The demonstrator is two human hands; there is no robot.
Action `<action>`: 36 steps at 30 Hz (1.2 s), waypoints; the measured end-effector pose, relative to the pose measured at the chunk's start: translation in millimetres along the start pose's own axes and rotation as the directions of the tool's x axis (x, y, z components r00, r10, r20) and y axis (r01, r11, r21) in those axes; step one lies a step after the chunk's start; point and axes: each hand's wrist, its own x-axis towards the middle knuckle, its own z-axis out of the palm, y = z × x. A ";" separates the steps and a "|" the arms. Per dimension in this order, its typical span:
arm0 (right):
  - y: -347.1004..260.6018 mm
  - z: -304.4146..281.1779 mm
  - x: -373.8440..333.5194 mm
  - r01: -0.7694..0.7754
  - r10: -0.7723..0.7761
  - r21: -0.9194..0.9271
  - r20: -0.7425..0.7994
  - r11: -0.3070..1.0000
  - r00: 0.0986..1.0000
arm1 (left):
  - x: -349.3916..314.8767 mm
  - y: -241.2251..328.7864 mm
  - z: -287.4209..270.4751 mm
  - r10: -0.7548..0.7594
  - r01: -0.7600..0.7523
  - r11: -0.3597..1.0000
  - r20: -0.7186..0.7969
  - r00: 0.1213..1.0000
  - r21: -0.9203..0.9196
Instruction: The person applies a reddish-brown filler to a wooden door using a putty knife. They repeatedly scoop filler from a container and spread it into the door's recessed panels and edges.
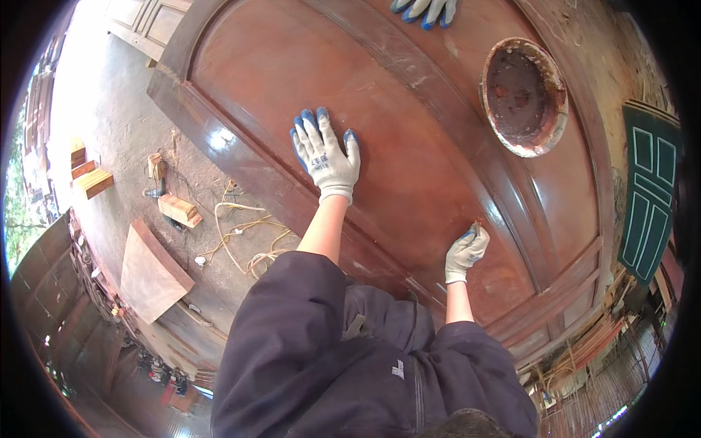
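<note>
A large reddish-brown wooden door (pixel 409 171) with raised frame strips lies in front of me. My left hand (pixel 328 157), in a white glove with blue fingertips, rests on its panel with fingers stretched out. My right hand (pixel 467 254), gloved the same way, is closed over the right part of the panel. A small brown tip shows above its fingers; what it belongs to I cannot make out. Farther off on the right, a round tub (pixel 524 98) of dark brown paste, its rim smeared, sits on the door.
Another person's gloved hand (pixel 427 10) reaches onto the door's far side. On the floor to the left are wooden blocks (pixel 180 210), tangled pale and yellow cords (pixel 241 230) and a board (pixel 153 274). A dark green panelled door (pixel 648 191) stands at the right.
</note>
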 end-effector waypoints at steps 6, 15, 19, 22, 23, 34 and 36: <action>-32.4 51.7 22.4 -0.044 0.042 -0.029 -0.055 0.999 0.998 | 42.9 -25.1 25.2 0.137 -0.128 0.971 -0.033 0.990 0.203; -25.1 55.1 31.5 -0.024 0.035 0.161 -0.066 0.987 0.997 | 44.0 -36.4 33.4 0.214 -0.154 0.939 -0.171 0.962 0.309; -28.0 56.5 24.6 -0.030 0.055 0.177 -0.135 0.984 0.989 | 42.4 -39.6 29.8 0.278 -0.225 0.926 -0.144 0.950 0.304; -28.2 61.8 19.7 -0.030 0.058 0.177 -0.158 0.984 0.986 | 45.4 -40.7 30.6 0.306 -0.247 0.904 -0.124 0.944 0.348; -28.8 61.8 19.6 -0.029 0.062 0.190 -0.168 0.981 0.984 | 45.4 -38.7 29.1 0.313 -0.255 0.901 -0.120 0.942 0.351; 19.6 -16.4 3.6 -0.189 0.387 0.655 -0.171 0.731 0.906 | -99.7 69.9 44.1 0.689 -0.707 0.705 -0.180 0.702 -0.059; 48.0 -47.1 -31.3 -0.200 0.427 0.702 -0.162 0.684 0.889 | -155.0 98.5 43.2 0.748 -0.757 0.638 -0.117 0.653 -0.144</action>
